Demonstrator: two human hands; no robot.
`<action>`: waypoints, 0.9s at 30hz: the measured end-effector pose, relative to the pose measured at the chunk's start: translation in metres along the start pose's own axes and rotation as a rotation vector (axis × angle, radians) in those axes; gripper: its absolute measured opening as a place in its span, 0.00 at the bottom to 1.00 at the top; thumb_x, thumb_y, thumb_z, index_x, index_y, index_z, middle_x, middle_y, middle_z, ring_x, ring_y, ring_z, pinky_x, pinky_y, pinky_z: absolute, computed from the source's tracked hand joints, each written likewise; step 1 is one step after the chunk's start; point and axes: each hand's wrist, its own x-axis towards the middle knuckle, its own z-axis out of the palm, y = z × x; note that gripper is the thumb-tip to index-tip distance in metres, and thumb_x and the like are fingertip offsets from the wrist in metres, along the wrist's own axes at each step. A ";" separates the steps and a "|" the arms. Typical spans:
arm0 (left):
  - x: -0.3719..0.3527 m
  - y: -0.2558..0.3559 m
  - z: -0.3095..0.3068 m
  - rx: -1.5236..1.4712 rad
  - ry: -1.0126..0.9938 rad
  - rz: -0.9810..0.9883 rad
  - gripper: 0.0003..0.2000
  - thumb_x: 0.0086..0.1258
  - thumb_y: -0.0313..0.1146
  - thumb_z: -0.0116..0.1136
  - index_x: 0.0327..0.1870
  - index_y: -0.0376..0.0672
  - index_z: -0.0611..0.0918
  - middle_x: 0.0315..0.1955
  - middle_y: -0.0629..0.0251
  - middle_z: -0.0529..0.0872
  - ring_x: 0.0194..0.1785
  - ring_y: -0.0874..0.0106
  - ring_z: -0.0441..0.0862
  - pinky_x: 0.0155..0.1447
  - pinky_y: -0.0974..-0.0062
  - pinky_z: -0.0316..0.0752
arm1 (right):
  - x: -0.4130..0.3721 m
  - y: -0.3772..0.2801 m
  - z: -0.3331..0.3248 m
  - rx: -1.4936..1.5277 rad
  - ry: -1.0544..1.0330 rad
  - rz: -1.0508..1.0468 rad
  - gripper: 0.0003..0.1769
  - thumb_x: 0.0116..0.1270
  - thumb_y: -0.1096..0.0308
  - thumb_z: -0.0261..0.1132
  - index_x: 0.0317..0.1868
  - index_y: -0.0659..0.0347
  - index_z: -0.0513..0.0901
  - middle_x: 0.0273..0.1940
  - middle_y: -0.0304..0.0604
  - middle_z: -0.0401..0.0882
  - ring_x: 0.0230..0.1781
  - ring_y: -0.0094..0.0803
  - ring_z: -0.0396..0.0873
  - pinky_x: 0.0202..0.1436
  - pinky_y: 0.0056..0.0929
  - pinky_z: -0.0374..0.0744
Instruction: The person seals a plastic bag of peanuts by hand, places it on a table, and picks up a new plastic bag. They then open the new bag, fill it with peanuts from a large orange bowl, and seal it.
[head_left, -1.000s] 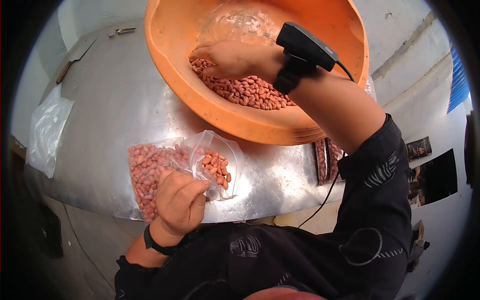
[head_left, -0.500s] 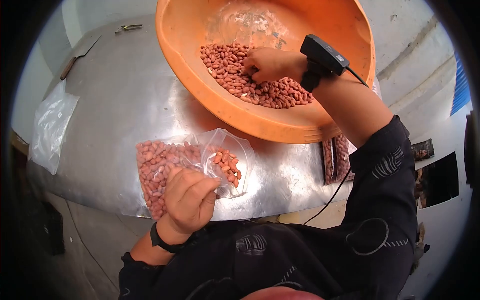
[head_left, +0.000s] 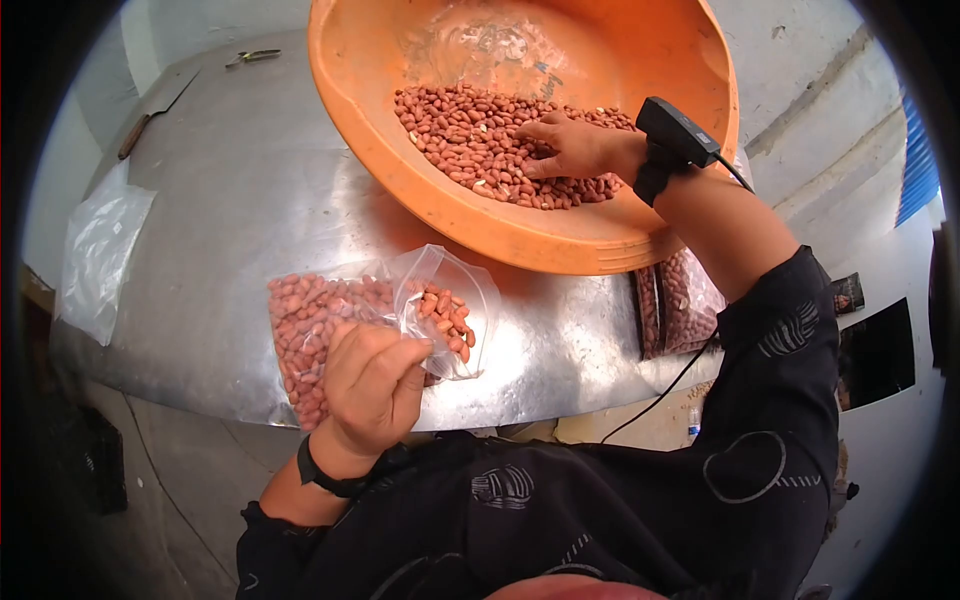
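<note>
My left hand (head_left: pixel 372 385) is closed on the edge of a clear plastic bag (head_left: pixel 400 275) near its mouth. The bag lies on its side on the metal table, filled with reddish-brown peanuts (head_left: pixel 305 330), its opening turned to the right. Inside a tilted orange basin (head_left: pixel 480 225), my right hand (head_left: pixel 575 147) rests on a heap of loose peanuts (head_left: pixel 460 135). Its fingers are spread apart and touch the heap, with nothing gripped in them. Some peanuts (head_left: pixel 447 315) lie just within the bag's mouth.
Packed bags of peanuts (head_left: pixel 685 295) lie below the basin's right side. On the left of the metal table (head_left: pixel 230 230) are an empty plastic bag (head_left: pixel 103 260), a knife (head_left: pixel 150 120) and a small cutter-like tool (head_left: pixel 252 57). A black cable (head_left: pixel 655 405) hangs near my right arm.
My right hand has moved slightly right, and its curled fingers have spread over the peanuts. My left hand keeps its hold on the bag.
</note>
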 end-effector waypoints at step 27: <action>-0.001 -0.001 0.003 0.025 0.024 -0.018 0.08 0.55 0.21 0.62 0.36 0.38 0.80 0.27 0.61 0.78 0.27 0.63 0.74 0.33 0.70 0.65 | -0.002 -0.005 0.009 -0.123 0.045 -0.085 0.27 0.58 0.62 0.63 0.57 0.63 0.73 0.48 0.58 0.77 0.50 0.54 0.77 0.53 0.45 0.76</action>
